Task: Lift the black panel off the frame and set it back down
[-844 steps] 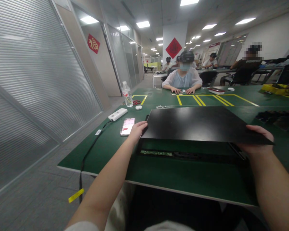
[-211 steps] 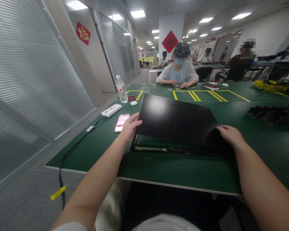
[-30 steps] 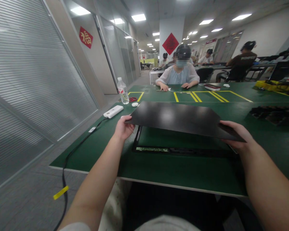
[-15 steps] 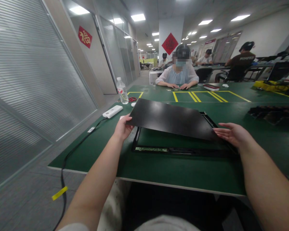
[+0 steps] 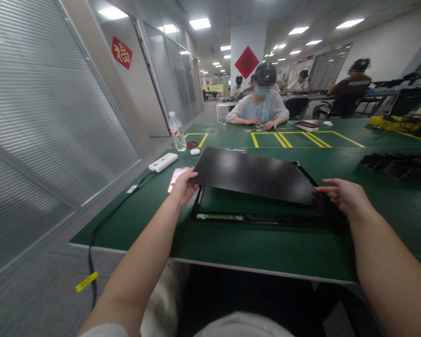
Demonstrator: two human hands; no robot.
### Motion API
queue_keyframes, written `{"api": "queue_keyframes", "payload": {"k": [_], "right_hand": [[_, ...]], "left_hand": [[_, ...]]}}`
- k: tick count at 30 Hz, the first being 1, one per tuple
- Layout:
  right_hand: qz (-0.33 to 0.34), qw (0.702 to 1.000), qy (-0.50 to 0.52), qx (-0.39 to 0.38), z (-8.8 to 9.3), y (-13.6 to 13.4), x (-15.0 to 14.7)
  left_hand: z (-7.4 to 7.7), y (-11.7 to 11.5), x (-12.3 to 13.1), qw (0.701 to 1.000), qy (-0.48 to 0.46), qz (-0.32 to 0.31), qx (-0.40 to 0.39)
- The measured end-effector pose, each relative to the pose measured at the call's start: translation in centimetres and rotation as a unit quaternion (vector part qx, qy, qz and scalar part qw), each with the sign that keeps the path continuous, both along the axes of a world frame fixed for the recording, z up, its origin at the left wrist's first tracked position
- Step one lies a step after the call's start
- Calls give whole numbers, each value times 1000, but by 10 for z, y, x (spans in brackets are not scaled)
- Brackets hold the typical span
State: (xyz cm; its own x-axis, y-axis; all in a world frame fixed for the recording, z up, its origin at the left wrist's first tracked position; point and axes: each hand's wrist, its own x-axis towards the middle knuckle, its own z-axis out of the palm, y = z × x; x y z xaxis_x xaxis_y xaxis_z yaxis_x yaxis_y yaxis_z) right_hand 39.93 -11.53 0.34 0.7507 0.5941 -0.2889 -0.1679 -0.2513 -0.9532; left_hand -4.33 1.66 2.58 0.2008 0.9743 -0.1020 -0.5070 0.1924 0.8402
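A flat black panel (image 5: 249,175) lies tilted over a black rectangular frame (image 5: 287,220), left side raised and right end low. My left hand (image 5: 185,188) pinches the panel's left edge between thumb and fingers. At the right end my right hand (image 5: 344,196) has its fingers stretched out, the index fingertip at or very near the panel's edge, not wrapped round it. Along the frame's near side, on the left, runs a green circuit strip (image 5: 220,217). The panel hides much of the frame's far side.
Left on the green table (image 5: 126,234) are a phone (image 5: 177,179), a white power strip (image 5: 163,162) with a black cable, a water bottle (image 5: 177,132), red-handled scissors (image 5: 192,144) and a small white case (image 5: 195,151). Dark stacked parts (image 5: 396,166) stand right. A co-worker (image 5: 257,107) sits opposite.
The panel's left side has shifted slightly right, along with my left hand. My right hand's lower fingers have curled a little. More of the phone and the white case now shows.
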Motion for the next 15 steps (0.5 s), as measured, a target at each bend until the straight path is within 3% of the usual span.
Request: {"api": "queue_keyframes", "payload": {"k": [15], "right_hand": [[-29, 996, -76, -30, -7, -3, 9]], "left_hand": [[-5, -4, 7, 999, 29, -22, 1]]}}
